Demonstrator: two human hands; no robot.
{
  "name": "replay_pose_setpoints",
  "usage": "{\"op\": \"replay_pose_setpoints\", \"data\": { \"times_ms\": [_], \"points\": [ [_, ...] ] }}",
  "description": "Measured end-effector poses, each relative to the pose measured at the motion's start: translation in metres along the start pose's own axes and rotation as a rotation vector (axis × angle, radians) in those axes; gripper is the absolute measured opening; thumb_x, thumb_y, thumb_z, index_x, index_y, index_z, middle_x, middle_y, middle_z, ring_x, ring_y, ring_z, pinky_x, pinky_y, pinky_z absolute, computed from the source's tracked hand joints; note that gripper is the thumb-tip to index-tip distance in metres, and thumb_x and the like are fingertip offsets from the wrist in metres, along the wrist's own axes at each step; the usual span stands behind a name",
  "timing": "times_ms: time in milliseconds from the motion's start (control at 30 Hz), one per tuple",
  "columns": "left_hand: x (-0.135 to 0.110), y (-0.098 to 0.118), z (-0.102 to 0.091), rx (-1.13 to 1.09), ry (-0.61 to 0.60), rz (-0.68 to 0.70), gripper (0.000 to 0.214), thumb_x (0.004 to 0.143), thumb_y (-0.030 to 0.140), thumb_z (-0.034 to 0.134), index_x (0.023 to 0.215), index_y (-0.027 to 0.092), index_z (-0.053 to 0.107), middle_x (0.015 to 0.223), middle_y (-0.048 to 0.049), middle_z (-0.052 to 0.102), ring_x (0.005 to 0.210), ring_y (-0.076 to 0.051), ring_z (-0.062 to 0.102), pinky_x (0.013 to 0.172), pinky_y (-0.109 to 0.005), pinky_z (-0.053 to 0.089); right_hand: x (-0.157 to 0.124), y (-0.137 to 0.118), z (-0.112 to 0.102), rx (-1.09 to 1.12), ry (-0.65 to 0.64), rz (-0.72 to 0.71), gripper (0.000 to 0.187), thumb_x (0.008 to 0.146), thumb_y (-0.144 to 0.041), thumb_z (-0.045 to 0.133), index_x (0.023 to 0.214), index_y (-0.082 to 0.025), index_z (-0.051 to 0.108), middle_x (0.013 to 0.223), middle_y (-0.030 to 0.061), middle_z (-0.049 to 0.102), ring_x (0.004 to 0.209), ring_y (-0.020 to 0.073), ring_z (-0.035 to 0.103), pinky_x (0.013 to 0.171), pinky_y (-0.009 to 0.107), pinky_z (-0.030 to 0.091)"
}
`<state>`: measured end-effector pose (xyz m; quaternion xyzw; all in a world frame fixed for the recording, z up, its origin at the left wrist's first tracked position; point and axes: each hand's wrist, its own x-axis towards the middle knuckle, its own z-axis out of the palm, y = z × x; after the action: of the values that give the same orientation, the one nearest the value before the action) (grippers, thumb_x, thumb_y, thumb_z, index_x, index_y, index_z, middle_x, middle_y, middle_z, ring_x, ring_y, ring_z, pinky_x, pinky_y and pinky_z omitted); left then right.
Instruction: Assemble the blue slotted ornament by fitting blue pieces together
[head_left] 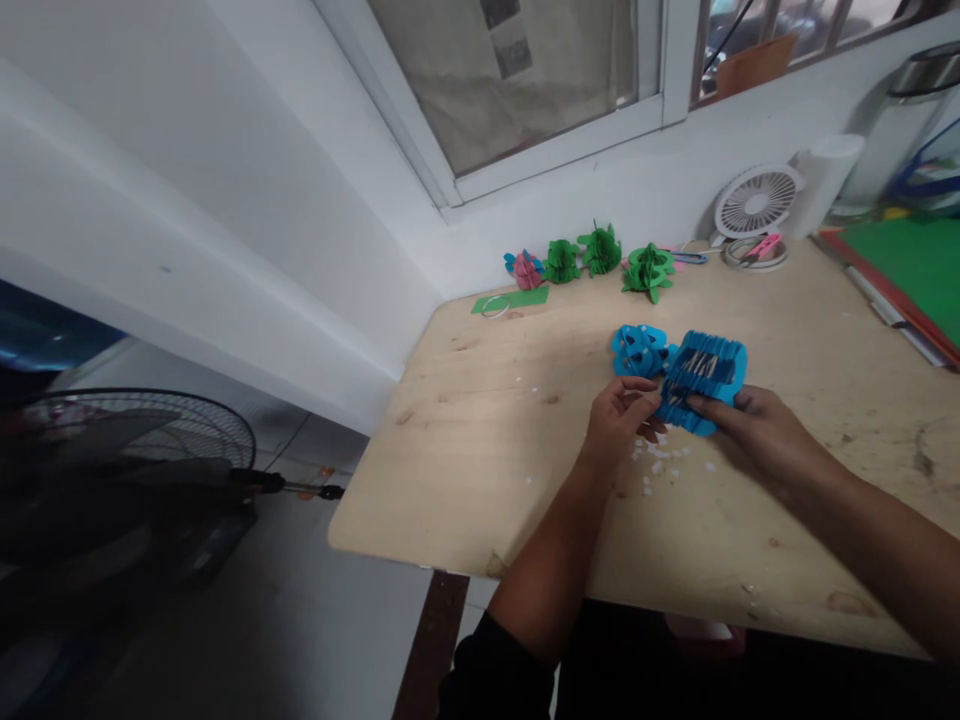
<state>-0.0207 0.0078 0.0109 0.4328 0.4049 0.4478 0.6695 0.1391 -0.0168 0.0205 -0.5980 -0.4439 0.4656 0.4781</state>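
The right hand [765, 428] I watch holds a blue paper stack [721, 368]; the left hand [616, 415] curls at its left edge, grip unclear.

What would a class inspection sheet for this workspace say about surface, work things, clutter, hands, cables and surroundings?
Surface: pale wooden tabletop, knots and dark marks.
Work things: blue layered paper piece, held; looped blue paper piece just beyond, contact unclear.
Clutter: loose white scraps; green paper shapes and a pink one along the back.
Hands: right hand grips the layered piece; left hand at its edge, grip unclear.
Cables: dark cord-like line at the window; otherwise nothing clear.
Surroundings: white wall, window, small fan on the tabletop, floor fan at the left.
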Motion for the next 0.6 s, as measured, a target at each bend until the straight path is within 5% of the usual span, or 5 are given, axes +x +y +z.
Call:
{"op": "replay_pose_setpoints", "data": {
  "times_ms": [167,600],
  "points": [
    [0.0005,0.0009,-0.0007,-0.001,0.001,0.011,0.036,0.067,0.044,0.076,0.086,0.017,0.060,0.062,0.0032,0.059,0.052,-0.010,0.058,0.052,-0.022,0.044,0.0000,-0.0030,0.0004,0.122,-0.019,0.171,0.036,0.051,-0.051,0.087,0.065,-0.020,0.072,0.072,0.0069,0.076,0.061,0.0216,0.065,0.061,0.034,0.051],
    [-0.0002,0.0010,-0.0004,-0.006,0.014,0.021,0.035,0.067,0.043,0.076,0.086,0.018,0.061,0.062,0.0027,0.060,0.053,-0.011,0.058,0.051,-0.022,0.044,-0.0008,-0.0028,0.0005,0.125,-0.005,0.144,0.034,0.054,-0.050,0.086,0.065,-0.021,0.072,0.068,0.0057,0.075,0.056,0.0208,0.063,0.055,0.032,0.049]
  ]
}}
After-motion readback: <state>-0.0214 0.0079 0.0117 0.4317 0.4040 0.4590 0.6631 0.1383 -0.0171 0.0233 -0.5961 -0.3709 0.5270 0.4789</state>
